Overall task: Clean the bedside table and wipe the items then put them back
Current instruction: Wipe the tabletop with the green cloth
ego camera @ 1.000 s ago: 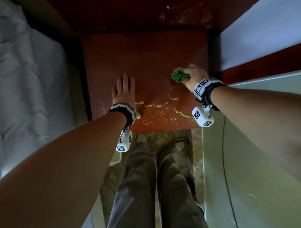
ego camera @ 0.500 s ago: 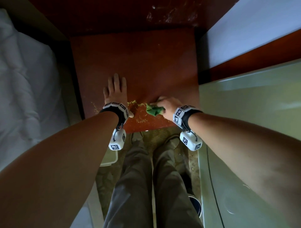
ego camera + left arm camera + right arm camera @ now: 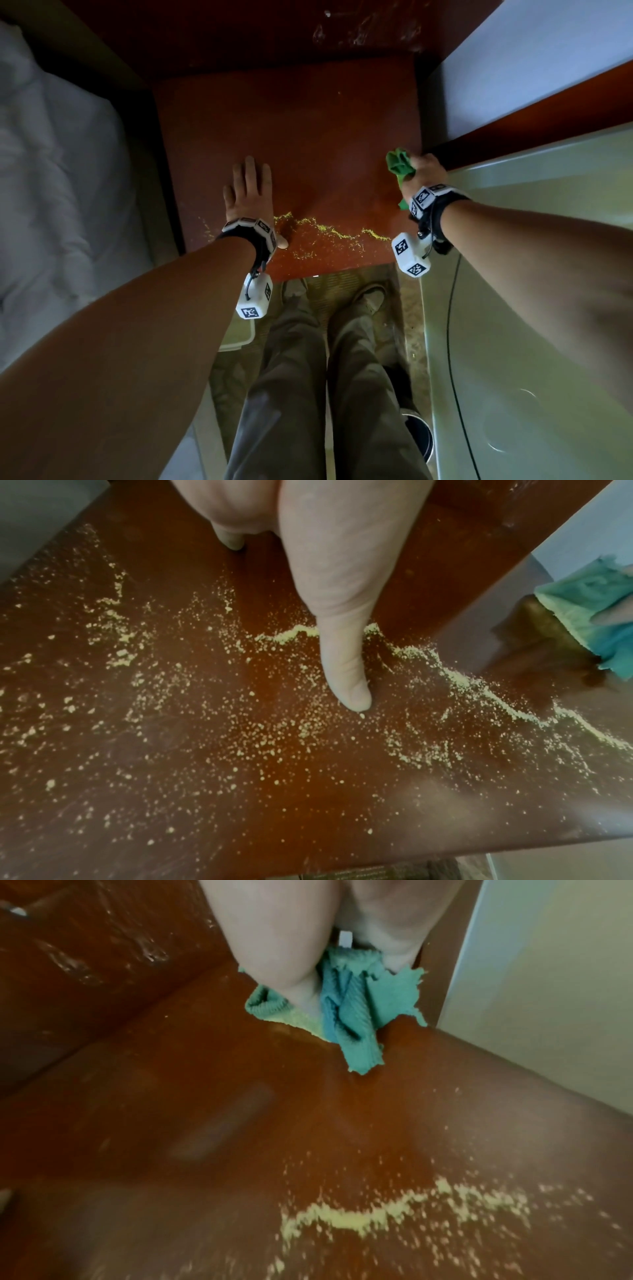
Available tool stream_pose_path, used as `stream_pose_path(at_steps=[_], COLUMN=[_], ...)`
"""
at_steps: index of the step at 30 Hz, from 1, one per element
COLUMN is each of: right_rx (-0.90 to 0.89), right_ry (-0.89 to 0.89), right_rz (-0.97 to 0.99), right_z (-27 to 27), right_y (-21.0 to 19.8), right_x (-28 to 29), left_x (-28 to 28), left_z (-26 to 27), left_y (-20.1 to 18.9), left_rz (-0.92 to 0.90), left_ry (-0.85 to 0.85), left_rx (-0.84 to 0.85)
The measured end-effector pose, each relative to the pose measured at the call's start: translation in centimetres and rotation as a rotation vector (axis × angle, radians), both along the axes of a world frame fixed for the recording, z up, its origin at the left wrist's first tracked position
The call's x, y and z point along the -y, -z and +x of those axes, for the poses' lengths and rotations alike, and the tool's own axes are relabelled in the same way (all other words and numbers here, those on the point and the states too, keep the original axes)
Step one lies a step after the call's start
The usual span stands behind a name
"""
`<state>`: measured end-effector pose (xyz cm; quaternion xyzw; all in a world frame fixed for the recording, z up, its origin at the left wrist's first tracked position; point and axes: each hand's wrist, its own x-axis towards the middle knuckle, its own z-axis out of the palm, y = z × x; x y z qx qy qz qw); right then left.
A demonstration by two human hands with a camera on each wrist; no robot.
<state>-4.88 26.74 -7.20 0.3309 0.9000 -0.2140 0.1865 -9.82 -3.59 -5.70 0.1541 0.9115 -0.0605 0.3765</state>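
Observation:
The bedside table [image 3: 308, 130] has a bare red-brown top. A line of yellow crumbs [image 3: 329, 229] runs across its front part, with more scattered near the front edge [image 3: 274, 737] [image 3: 359, 1218]. My left hand [image 3: 248, 192] lies flat on the top at the front left, fingers straight, thumb [image 3: 346, 674] in the crumbs. My right hand [image 3: 424, 174] grips a bunched green cloth [image 3: 399, 164] [image 3: 346, 1007] at the table's right edge, pressed on the wood. The cloth [image 3: 589, 618] also shows at the right of the left wrist view.
A white bed [image 3: 58, 192] lies to the left. A pale green-white surface [image 3: 531, 274] with a dark cable [image 3: 450, 325] flanks the table on the right. My legs and shoes [image 3: 370, 298] stand before the table. A white container [image 3: 239, 337] and a dark bin [image 3: 418, 435] sit on the floor.
My right hand with the cloth swept from the right edge to the front middle by my left thumb, then back out to the right edge. The left hand stayed flat.

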Motion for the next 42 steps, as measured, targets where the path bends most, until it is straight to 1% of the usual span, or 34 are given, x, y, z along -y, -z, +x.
stream_pose_path(at_steps=[5, 8, 10, 12, 14, 15, 18, 21, 23, 24, 27, 30, 33, 35, 39, 42], right_rx=[0.046, 0.091, 0.103, 0.131, 0.181, 0.203, 0.178, 0.077, 0.066, 0.081, 0.151, 0.169, 0.132, 0.121, 0.135, 0.112], right_ry=[-0.325, -0.409, -0.523, -0.613, -0.638, -0.617, -0.397, -0.152, -0.012, 0.024, 0.038, 0.03, 0.037, 0.057, 0.001, -0.017], right_rz=[0.015, -0.041, -0.044, -0.065, -0.091, -0.115, -0.173, -0.13, -0.084, -0.056, 0.026, 0.027, 0.029, -0.006, -0.022, -0.04], right_z=[2.4, 4.4, 5.5, 5.8, 5.4, 5.2, 4.8, 5.8, 6.8, 7.5, 9.4, 11.0, 12.0, 12.3, 12.4, 12.0], right_y=[-0.8, -1.5, -1.8, -2.0, -2.3, -2.5, -2.8, -2.1, -1.7, -1.7, -1.4, 0.0, 0.6, 0.5, 0.1, -0.6], right_x=[3.5, 5.2, 6.5, 7.2, 7.4, 7.2, 6.0, 4.0, 2.5, 1.8, 0.1, -0.2, 0.7, 1.6, 4.4, 7.0], left_x=[0.0, -0.1, 0.0, 0.0, -0.1, -0.1, -0.2, -0.8, -1.6, -2.0, -2.6, -2.6, -2.6, -2.6, -2.7, -2.7], left_z=[0.0, -0.1, -0.1, 0.0, -0.1, -0.1, -0.4, 0.0, 0.7, 1.1, 2.0, 2.2, 2.5, 2.6, 2.7, 2.7], left_y=[0.0, 0.0, 0.0, 0.0, -0.2, -0.4, -0.9, -1.3, -1.3, -1.3, -0.8, -0.3, 0.1, 0.2, 0.2, 0.2], left_rz=[0.004, 0.001, 0.005, 0.01, 0.006, 0.003, -0.007, 0.007, 0.034, 0.038, 0.037, 0.035, 0.026, 0.019, 0.021, 0.018], left_ry=[0.0, -0.003, -0.005, -0.007, 0.003, 0.008, 0.016, 0.085, 0.164, 0.2, 0.253, 0.271, 0.299, 0.305, 0.301, 0.298], left_rx=[0.011, 0.016, 0.009, 0.003, 0.003, 0.002, 0.01, 0.004, 0.02, 0.03, 0.064, 0.07, 0.039, 0.019, 0.019, 0.02])
